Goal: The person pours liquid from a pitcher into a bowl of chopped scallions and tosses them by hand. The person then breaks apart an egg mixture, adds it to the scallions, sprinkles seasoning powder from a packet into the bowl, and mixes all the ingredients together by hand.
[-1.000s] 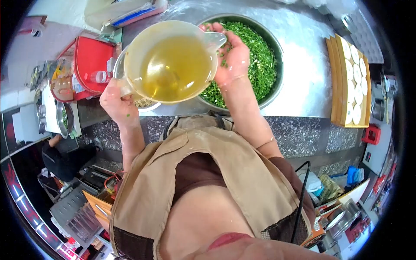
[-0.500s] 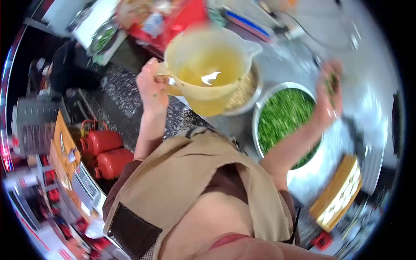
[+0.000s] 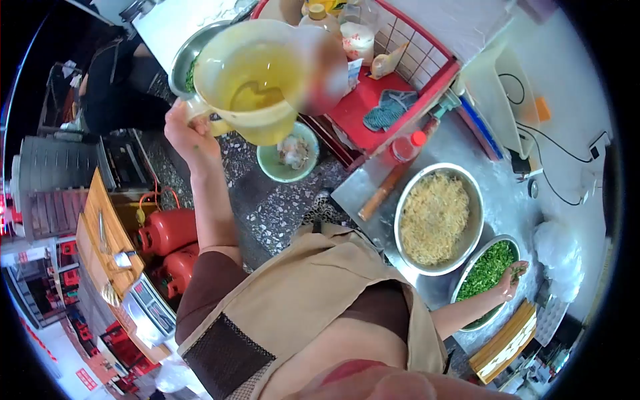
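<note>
My left hand [image 3: 192, 133] is closed around the handle of a translucent measuring jug [image 3: 212, 57] with clear yellow liquid inside. The jug is held up over the floor, left of the metal table. On the far right, my right hand [image 3: 512, 280] is at the rim of a metal bowl of chopped greens [image 3: 487, 270]. Its fingers look loosely apart, with green bits stuck to them. Beside the greens stands a metal bowl [image 3: 477, 233] filled with pale yellow shreds [image 3: 435, 217].
Behind the table stands a red shelf [image 3: 357, 127] with bottles and a blue cloth [image 3: 390, 110]. A green basin [image 3: 283, 175] is below the jug. Red gas cylinders [image 3: 170, 230] and a scale [image 3: 148, 307] are at left. A person in dark clothes [image 3: 113, 93] is at upper left.
The jug in my left hand has moved left, away from the bowl of shreds. The view has turned, so the table lies further right. My right hand is now lower, by the greens' rim.
</note>
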Motion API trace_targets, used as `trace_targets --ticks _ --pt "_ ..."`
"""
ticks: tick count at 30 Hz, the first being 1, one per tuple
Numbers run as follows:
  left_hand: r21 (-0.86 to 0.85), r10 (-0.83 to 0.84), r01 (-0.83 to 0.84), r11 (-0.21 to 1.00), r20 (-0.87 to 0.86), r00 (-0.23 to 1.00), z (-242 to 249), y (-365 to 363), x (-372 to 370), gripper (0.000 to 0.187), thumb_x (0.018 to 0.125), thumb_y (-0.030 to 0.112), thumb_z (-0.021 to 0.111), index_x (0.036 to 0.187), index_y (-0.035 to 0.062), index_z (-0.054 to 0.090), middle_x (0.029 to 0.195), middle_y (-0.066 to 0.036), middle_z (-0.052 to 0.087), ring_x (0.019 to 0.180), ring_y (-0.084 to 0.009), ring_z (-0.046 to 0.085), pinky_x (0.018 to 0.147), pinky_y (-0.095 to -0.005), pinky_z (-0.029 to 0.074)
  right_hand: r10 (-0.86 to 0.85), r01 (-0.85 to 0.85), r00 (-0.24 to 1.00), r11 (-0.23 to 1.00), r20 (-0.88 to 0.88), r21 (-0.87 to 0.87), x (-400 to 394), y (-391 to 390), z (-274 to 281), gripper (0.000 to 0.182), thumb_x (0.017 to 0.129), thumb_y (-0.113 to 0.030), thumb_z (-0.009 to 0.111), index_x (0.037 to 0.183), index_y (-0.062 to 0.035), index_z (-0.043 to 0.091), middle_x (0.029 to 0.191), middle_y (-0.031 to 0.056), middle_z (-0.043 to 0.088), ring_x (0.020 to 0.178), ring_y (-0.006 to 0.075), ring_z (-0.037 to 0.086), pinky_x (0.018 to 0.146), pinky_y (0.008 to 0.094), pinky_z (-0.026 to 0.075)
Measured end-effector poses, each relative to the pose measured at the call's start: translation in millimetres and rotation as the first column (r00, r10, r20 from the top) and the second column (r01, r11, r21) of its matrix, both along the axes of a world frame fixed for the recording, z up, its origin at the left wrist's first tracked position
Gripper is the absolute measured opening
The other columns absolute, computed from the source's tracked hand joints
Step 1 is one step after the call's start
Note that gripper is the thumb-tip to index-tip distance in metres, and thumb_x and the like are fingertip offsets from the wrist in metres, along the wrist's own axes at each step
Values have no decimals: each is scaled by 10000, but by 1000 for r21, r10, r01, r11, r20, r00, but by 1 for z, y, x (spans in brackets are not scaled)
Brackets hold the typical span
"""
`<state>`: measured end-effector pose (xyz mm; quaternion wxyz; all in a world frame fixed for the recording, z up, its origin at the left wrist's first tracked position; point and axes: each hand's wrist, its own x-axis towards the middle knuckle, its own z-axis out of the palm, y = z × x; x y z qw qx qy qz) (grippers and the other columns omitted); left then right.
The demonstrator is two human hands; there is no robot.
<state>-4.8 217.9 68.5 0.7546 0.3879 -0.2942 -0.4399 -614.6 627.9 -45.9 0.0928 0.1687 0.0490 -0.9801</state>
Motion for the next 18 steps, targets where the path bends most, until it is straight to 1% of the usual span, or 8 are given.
trace_targets --ticks 2,6,10,12,14,15,17,18 --pt "-21 -9 10 1000 35 999 -20 -52 19 188 784 210 418 654 83 463 516 16 416 387 -60 319 377 -189 241 -44 43 999 998 23 51 24 -6 3 358 901 -202 217 1036 52 430 1020 182 490 934 334 494 819 497 405" --pt "-63 -18 15 998 -50 999 -36 -129 14 245 820 273 362 637 112 384 502 4 387 396 -81 314 362 -200 227 -100 99 995 995 -13 -27 44 8 11 361 899 -200 219 1037 62 426 964 185 495 931 332 494 811 497 409" --pt "-88 -82 77 993 -58 995 -60 -192 -5 294 825 320 331 620 116 388 484 7 381 392 -79 316 359 -201 226 -194 213 974 959 -116 185 66 15 44 351 885 -174 228 992 69 457 914 185 521 914 333 507 820 507 404" --pt "-95 -100 94 991 -58 993 -78 -216 -16 315 826 333 318 608 118 388 474 9 379 385 -78 311 355 -203 224 -209 219 975 960 -77 172 79 17 62 352 877 -169 229 978 77 459 970 193 525 947 339 499 825 516 398" --pt "-15 -91 90 996 -155 984 -92 -237 -28 352 828 350 302 573 123 387 454 10 377 364 -78 303 348 -201 221 -213 230 968 964 -134 134 65 52 54 352 858 -151 243 1007 93 449 1118 204 481 1041 345 457 863 510 371" --pt "-7 -112 112 994 -159 981 -97 -240 -35 319 823 354 310 653 92 373 521 -1 384 400 -88 320 350 -204 229 -240 281 956 917 -171 282 74 53 61 353 853 -131 246 1050 93 434 1142 202 466 1064 340 441 887 486 356" --pt "-5 -78 78 997 -91 993 -120 -255 -44 298 806 377 327 646 127 352 489 9 372 375 -89 331 345 -198 246 -279 364 931 762 -236 536 84 42 71 367 841 -91 257 1130 89 395 1189 197 432 1111 320 404 924 438 329" --pt "-7 -67 66 998 -164 984 -148 -274 -36 290 798 380 313 649 133 353 467 12 367 359 -101 330 349 -238 276 -300 398 917 660 -262 637 84 46 71 381 836 -71 265 1166 84 372 1212 194 414 1135 305 384 937 415 317"
